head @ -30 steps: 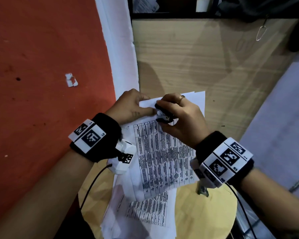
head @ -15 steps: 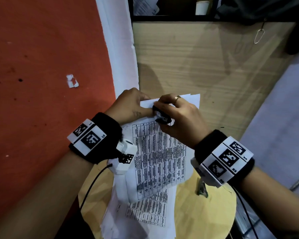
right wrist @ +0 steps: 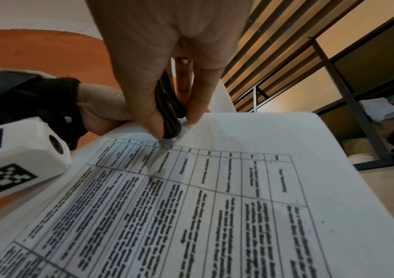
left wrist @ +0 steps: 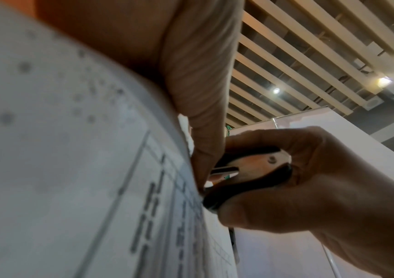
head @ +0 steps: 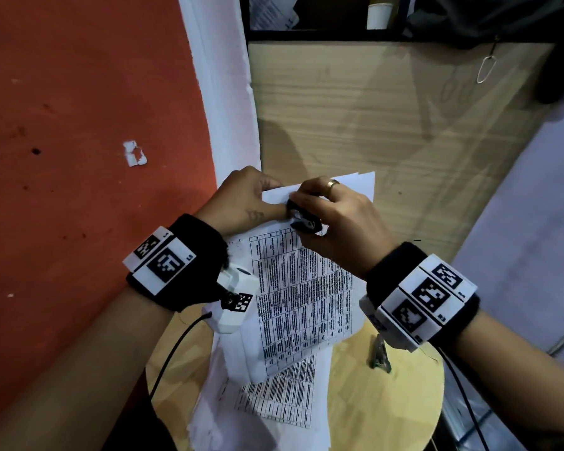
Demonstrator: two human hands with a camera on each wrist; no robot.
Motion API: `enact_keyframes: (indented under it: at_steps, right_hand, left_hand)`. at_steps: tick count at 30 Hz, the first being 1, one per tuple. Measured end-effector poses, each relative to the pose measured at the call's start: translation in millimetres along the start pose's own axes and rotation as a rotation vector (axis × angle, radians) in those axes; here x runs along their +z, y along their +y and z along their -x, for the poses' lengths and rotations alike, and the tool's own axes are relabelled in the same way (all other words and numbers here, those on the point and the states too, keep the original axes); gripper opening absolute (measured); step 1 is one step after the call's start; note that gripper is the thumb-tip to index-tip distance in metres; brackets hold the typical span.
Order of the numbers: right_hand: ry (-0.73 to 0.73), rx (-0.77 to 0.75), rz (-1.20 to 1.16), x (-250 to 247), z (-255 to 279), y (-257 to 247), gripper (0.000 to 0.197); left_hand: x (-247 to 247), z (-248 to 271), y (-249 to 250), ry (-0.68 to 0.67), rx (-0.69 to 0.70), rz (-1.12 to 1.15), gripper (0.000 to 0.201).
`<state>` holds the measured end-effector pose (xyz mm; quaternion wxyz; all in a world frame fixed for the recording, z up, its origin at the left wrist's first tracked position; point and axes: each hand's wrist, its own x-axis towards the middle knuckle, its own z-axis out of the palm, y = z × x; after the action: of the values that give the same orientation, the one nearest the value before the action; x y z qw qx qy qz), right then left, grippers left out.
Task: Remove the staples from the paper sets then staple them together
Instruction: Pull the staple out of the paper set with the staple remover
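A set of printed paper sheets (head: 303, 297) (right wrist: 226, 197) (left wrist: 72, 169) is lifted off the round wooden table (head: 404, 402). My left hand (head: 245, 200) pinches its top left corner, thumb on the page. My right hand (head: 336, 219) (right wrist: 174, 105) grips a black and metal staple remover (head: 303, 218) (left wrist: 250, 169) (right wrist: 169, 112), its claws closed against the top edge of the page beside my left thumb (left wrist: 205, 131). The staple itself is hidden. A second printed set (head: 280, 395) lies on the table underneath.
A small metal and green tool (head: 380, 353) lies on the table by my right wrist. A wooden panel (head: 388, 131) stands behind the papers, with a shelf above. Red floor (head: 79, 157) is on the left.
Both hands and the held paper set have shifted slightly left and up. The staple remover stays clamped at the top edge.
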<state>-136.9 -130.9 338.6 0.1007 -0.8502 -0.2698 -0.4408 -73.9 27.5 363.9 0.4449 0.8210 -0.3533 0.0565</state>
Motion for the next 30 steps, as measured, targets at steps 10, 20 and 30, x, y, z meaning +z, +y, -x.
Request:
enact_keyframes:
  at_steps: [10,20,30]
  right_hand:
    - [-0.006,-0.015,0.051,6,-2,3,0.031]
    - [-0.042,-0.014,0.069,6,-6,5,0.027]
    - [0.023,0.048,-0.063,5,-1,8,0.026]
  left_hand:
    - [3,-1,2,0.089,-0.058,-0.103,0.029]
    - [-3,-2,-3,-0.03,-0.033,0.02,0.031]
    - [-6,-4,-9,-0.121,0.011,0.143,0.015]
